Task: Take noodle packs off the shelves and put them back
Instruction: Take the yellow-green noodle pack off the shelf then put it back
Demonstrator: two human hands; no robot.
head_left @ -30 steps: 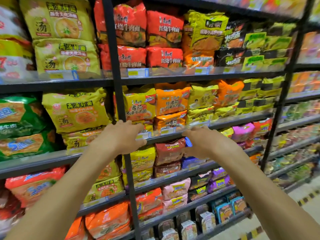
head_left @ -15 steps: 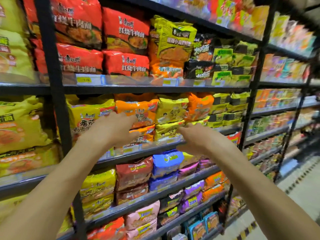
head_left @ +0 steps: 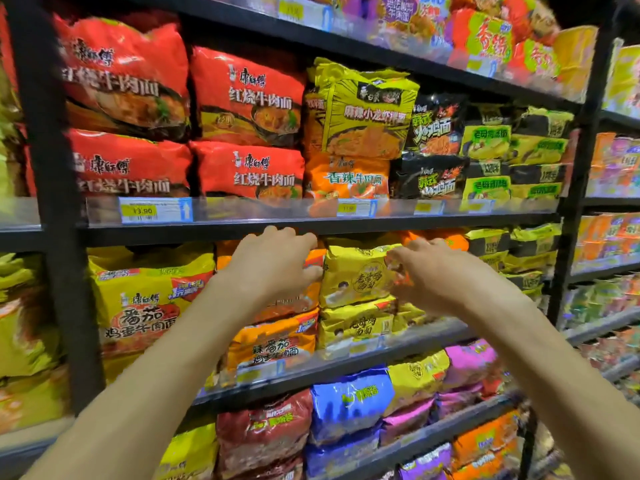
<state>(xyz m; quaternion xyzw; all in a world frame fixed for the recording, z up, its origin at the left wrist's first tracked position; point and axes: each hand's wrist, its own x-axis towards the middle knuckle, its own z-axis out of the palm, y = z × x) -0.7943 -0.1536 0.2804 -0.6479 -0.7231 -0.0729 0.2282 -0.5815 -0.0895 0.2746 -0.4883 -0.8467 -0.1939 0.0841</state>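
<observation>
Reaches for yellow pack (head_left: 356, 275), top of 2, on middle shelf (head_left: 346, 367). Spreads left grip (head_left: 273, 265) by its left edge; curls right grip (head_left: 426, 271) at right edge, cannot tell if pinching. Should squeeze both sides, pull straight out. Must clear upper shelf (head_left: 173, 233) overhead, tight orange packs (head_left: 273, 341) alongside.

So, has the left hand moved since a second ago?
Yes. Against the black upright, the left hand has gone right and up, from the lower shelf lip to just beneath the price-tag shelf edge.
</observation>
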